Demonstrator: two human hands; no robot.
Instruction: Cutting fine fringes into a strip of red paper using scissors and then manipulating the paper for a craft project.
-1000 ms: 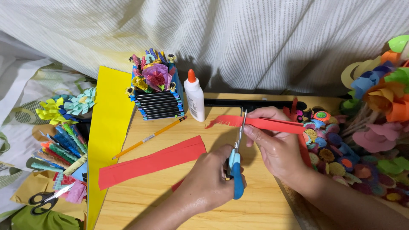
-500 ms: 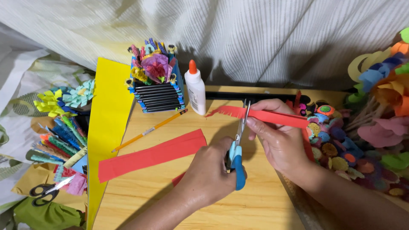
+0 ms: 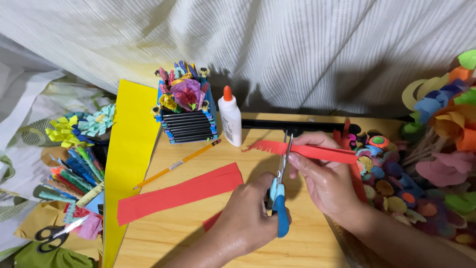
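Your left hand (image 3: pixel 243 218) is closed through the handles of the blue-handled scissors (image 3: pixel 280 191), whose blades point away from you and sit slightly parted across the lower edge of the red paper strip (image 3: pixel 310 150). Your right hand (image 3: pixel 325 181) pinches that strip between thumb and fingertips just beside the blades, holding it lifted off the wooden worktop (image 3: pixel 188 226) and taut, which likely keeps the paper from folding as the blades bite. The strip runs level above the middle of the worktop, toward its far edge; its free left end already shows a fringe of short cuts, so the grip sits right where the uncut part begins. A wider red paper band (image 3: pixel 178 194) lies flat nearer the left edge, with a pencil (image 3: pixel 178 163) angled just beyond it. A glue bottle (image 3: pixel 229 118) with an orange cap stands at the far edge next to a holder of paper flowers (image 3: pixel 186 106). A yellow sheet (image 3: pixel 126 159) hangs over the left edge, and paper discs (image 3: pixel 386 188) crowd the right edge.
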